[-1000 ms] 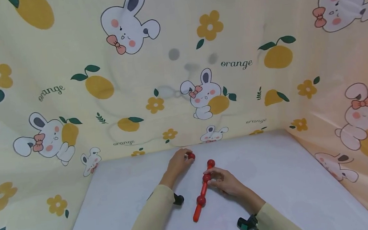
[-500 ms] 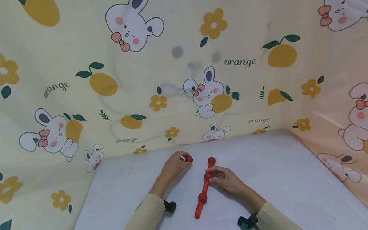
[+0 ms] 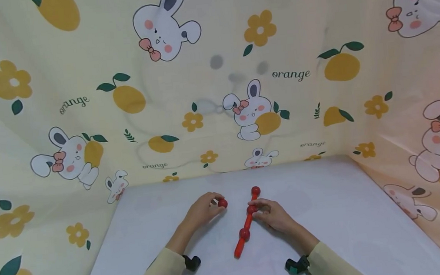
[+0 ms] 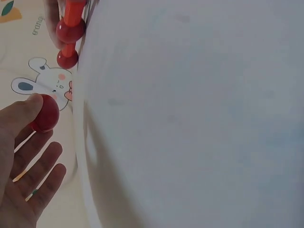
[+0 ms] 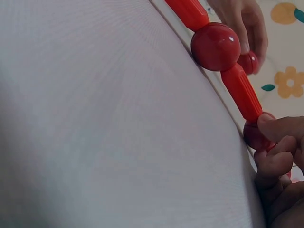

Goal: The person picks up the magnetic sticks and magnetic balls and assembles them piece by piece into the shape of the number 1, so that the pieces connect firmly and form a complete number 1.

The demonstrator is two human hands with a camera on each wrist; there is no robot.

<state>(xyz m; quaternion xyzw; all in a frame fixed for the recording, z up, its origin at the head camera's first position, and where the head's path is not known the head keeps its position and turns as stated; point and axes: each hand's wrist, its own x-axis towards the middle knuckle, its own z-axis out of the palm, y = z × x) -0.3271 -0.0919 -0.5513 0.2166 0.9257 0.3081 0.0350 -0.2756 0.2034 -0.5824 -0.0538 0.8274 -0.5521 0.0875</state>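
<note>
My left hand (image 3: pixel 200 210) pinches a loose red ball (image 3: pixel 222 203) between thumb and fingertips, a little left of a red ball-and-rod chain (image 3: pixel 248 222). In the left wrist view that ball (image 4: pixel 46 114) shows at the thumb tip, the other fingers spread loosely. The chain lies slantwise on the table, its orange-red rods joined end to end by red balls. My right hand (image 3: pixel 277 215) holds it by the middle ball, partly hidden by the fingers. The right wrist view shows the nearer ball (image 5: pixel 216 46) and the rod (image 5: pixel 241 92) running to my thumb.
A white tabletop (image 3: pixel 330 228) spreads under both hands. Behind and at the sides hangs a cream cloth (image 3: pixel 183 79) printed with rabbits, oranges and flowers. Each wrist carries a small black camera (image 3: pixel 296 266) near the sleeve.
My left hand has drawn back toward me and to the left with its red ball, away from the chain's far end. The right hand keeps its hold on the chain.
</note>
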